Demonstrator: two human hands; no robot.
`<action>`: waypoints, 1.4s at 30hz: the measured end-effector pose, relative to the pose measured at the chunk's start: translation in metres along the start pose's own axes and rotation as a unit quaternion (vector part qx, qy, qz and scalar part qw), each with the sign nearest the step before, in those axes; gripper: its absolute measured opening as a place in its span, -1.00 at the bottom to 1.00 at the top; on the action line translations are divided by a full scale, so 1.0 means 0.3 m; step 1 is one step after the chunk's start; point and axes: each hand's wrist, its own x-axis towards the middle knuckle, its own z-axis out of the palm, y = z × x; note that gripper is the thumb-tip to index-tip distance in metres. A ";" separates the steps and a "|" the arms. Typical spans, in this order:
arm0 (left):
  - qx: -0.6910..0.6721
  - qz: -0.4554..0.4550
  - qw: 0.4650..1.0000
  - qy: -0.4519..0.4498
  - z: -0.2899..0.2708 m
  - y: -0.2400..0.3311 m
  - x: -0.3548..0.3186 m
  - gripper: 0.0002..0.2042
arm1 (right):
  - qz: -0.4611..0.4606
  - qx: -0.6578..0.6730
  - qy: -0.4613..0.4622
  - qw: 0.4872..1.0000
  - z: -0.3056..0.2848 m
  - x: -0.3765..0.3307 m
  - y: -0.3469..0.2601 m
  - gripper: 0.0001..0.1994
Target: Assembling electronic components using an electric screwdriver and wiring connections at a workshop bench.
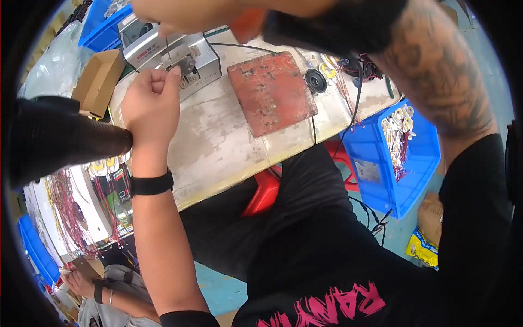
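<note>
My left hand (155, 101) is at the front of a small grey metal bench machine (204, 62). Its fingers are curled, thumb and forefinger pinched together beside the machine's round metal parts; anything between them is too small to make out. Above the machine, my right hand (190, 13) reaches across from the right and is partly cut off by the upper edge. It looks closed, but its fingertips and what they hold are hidden. A thin metal rod (168, 50) stands below it. An orange-red object (247, 27) shows under that wrist, its kind unclear.
A worn red square plate (272, 92) lies on the table (210, 147), near a round black speaker-like part (315, 80) and loose wires. A blue bin (370, 158) of wired white parts stands right. An open cardboard box (98, 82) sits left; another person's hand (79, 280) is lower left.
</note>
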 end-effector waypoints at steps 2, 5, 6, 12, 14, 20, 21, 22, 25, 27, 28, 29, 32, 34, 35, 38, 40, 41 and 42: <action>-0.034 -0.014 0.999 -0.003 0.010 -0.005 -0.008 -0.72 | 0.276 0.037 -0.326 0.904 -0.108 0.161 -0.119 -0.81; -0.173 -0.034 0.984 -0.009 0.022 -0.002 0.002 -0.75 | 0.380 0.149 -0.393 0.824 -0.168 0.183 -0.061 -0.80; -0.214 -0.052 0.975 -0.017 0.000 -0.014 -0.001 -0.78 | 0.142 0.020 -0.098 0.985 -0.080 -0.006 -0.081 -0.74; -0.354 -0.154 0.921 -0.053 -0.067 0.015 -0.033 -0.77 | 0.248 0.274 0.107 0.923 0.012 -0.037 -0.165 -0.72; -0.402 -0.174 0.898 -0.043 -0.038 0.074 -0.057 -0.75 | 0.280 0.362 0.187 0.869 0.026 -0.034 -0.170 -0.71; -0.504 -0.174 0.843 -0.077 -0.034 0.111 -0.145 -0.48 | 0.650 0.323 -0.016 0.688 0.095 0.116 -0.417 -0.76; -0.500 -0.176 0.843 -0.090 -0.023 0.140 -0.158 -0.50 | 0.742 0.446 0.095 0.492 0.103 0.094 -0.524 -0.67; -0.437 -0.171 0.874 -0.128 -0.009 0.133 -0.165 -0.58 | 0.761 0.489 0.120 0.408 0.096 0.096 -0.602 -0.66; -0.439 -0.223 0.846 -0.206 0.043 0.126 -0.183 -0.67 | 0.774 0.549 0.127 0.287 0.061 0.110 -0.712 -0.63; -0.434 -0.242 0.843 -0.204 0.068 0.120 -0.183 -0.66 | 0.776 0.567 0.111 0.251 0.063 0.102 -0.734 -0.62; -0.431 -0.263 0.839 -0.202 0.075 0.122 -0.183 -0.66 | 0.775 0.575 0.118 0.233 0.069 0.103 -0.738 -0.62; -0.429 -0.263 0.840 -0.202 0.078 0.124 -0.180 -0.66 | 0.773 0.583 0.125 0.214 0.078 0.102 -0.743 -0.62; -0.461 -0.271 0.825 -0.182 0.089 0.120 -0.164 -0.66 | 0.753 0.597 0.158 0.227 0.111 0.082 -0.750 -0.62; -0.485 -0.254 0.819 -0.172 0.095 0.117 -0.146 -0.65 | 0.742 0.606 0.184 0.221 0.116 0.075 -0.747 -0.62; -0.483 -0.255 0.820 -0.172 0.098 0.117 -0.140 -0.65 | 0.740 0.612 0.189 0.207 0.117 0.072 -0.745 -0.62; -0.479 -0.245 0.824 -0.175 0.109 0.111 -0.129 -0.65 | 0.736 0.620 0.201 0.181 0.117 0.072 -0.743 -0.63; -0.476 -0.232 0.829 -0.181 0.117 0.108 -0.129 -0.66 | 0.736 0.622 0.207 0.169 0.116 0.074 -0.743 -0.63; -0.476 -0.232 0.829 -0.180 0.115 0.112 -0.129 -0.66 | 0.737 0.622 0.209 0.163 0.116 0.075 -0.743 -0.62; -0.477 -0.236 0.827 -0.180 0.111 0.116 -0.130 -0.66 | 0.738 0.621 0.212 0.156 0.117 0.076 -0.743 -0.62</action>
